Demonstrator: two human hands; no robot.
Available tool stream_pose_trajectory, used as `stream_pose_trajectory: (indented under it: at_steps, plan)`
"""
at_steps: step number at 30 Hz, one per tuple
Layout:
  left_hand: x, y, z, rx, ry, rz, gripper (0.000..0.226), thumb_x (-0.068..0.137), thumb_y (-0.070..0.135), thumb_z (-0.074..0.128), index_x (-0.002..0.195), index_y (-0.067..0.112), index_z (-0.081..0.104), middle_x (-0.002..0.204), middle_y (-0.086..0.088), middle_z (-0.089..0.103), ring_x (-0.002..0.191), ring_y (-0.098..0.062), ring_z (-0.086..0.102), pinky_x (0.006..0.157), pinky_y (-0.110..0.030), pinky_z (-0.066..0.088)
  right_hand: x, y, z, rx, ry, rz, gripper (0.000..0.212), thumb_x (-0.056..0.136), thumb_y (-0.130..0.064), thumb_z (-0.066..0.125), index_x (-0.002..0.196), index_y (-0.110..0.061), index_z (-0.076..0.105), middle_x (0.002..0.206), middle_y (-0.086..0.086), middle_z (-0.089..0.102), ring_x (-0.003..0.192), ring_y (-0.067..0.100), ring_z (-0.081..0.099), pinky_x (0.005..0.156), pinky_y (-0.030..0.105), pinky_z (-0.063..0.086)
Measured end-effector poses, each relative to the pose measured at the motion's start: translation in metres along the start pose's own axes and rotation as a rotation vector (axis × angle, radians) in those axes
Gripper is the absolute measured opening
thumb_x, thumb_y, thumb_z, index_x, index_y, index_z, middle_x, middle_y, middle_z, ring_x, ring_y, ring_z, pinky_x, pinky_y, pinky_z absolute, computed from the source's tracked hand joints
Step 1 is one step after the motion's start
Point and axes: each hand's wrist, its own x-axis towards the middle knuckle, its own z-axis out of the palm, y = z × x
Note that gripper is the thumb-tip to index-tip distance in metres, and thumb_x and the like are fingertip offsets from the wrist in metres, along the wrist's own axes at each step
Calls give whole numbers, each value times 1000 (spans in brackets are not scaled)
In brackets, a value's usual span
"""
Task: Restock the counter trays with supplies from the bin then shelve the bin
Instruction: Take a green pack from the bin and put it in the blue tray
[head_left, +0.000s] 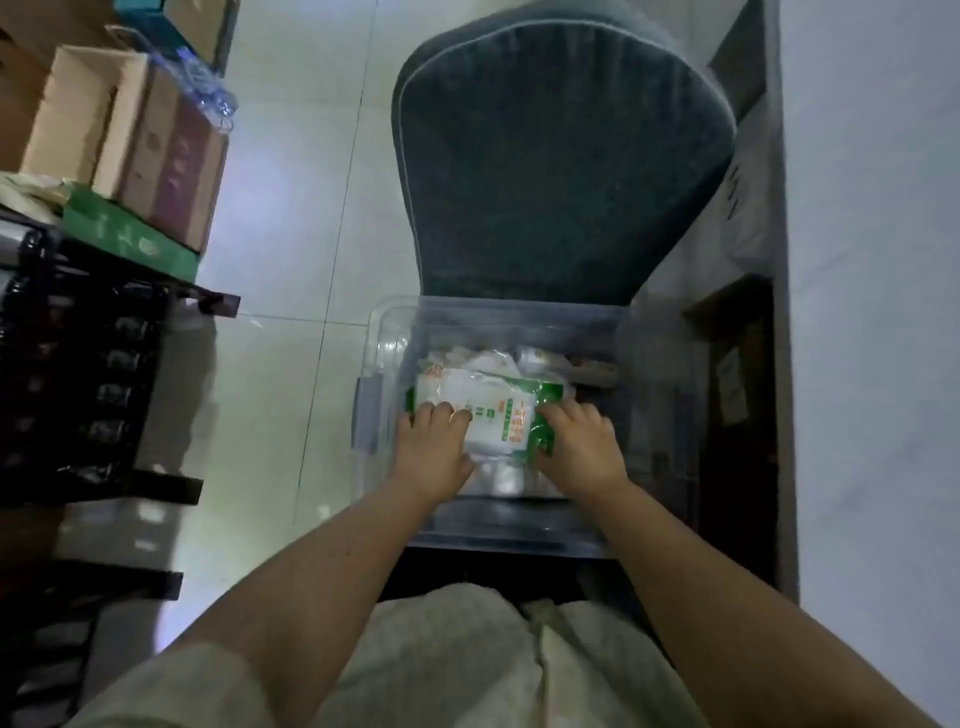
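A white and green packet (493, 415) with orange and green print, too blurred to read, lies on top inside the clear plastic bin (395, 332), which sits at the middle of the view on the seat of a grey cushioned chair (561, 171). Two hands are in the bin: the left hand (434, 447) grips the packet's 9 o'clock edge with fingers curled over it, and the right hand (579, 441) grips its 3 o'clock edge the same way. More white packets (498, 358) lie beneath toward 12 o'clock; their count cannot be told. At 9 o'clock stands a black rack (98, 374); at 10 o'clock, cardboard boxes (130, 140) rest on a green box (124, 234). White floor tiles (306, 208) separate rack and chair. At 3 o'clock runs a pale wall (872, 260).
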Motion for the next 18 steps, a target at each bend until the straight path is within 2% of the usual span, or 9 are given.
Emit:
stream_pose_trajectory:
  at_steps: [5,8,11,13,15,18]
  plan:
    - [41,-11,13,-65,-19,-110,55,80,43,55,130,24,46,125,-3,52,114,-24,44,91,-42,32,44,16,14,71,-73,52,54,77,-34,68,126,-23,48,124,5,54,109,28,47,92,46,38]
    - [82,-19,27,-64,-4,-59,60,80,39,58,136,23,42,137,-5,46,126,-28,38,96,-44,31,69,22,32,164,-46,92,53,78,-30,67,127,-22,49,128,5,53,116,28,44,94,43,36]
    - [121,-20,41,-7,-67,23,69,78,36,62,140,23,35,146,-6,38,134,-28,29,101,-47,29,91,29,48,251,-24,203,51,78,-27,69,125,-18,52,127,9,54,117,29,43,98,46,39]
    - [138,-20,53,48,-107,51,74,79,37,64,143,23,30,150,-6,33,137,-27,25,104,-53,25,101,32,57,324,-13,235,49,79,-22,69,125,-15,52,126,11,53,118,30,42,99,43,38]
    - [145,-22,64,74,-115,50,74,78,37,66,141,23,32,145,-7,38,133,-28,31,104,-54,24,107,35,64,355,-4,227,48,79,-20,69,124,-13,53,125,12,54,117,31,42,98,40,38]
    - [137,-26,77,63,-49,19,59,74,37,68,128,24,48,118,-6,55,110,-27,47,96,-48,30,113,35,66,352,9,186,44,79,-18,69,121,-12,56,121,13,55,114,31,44,97,40,39]
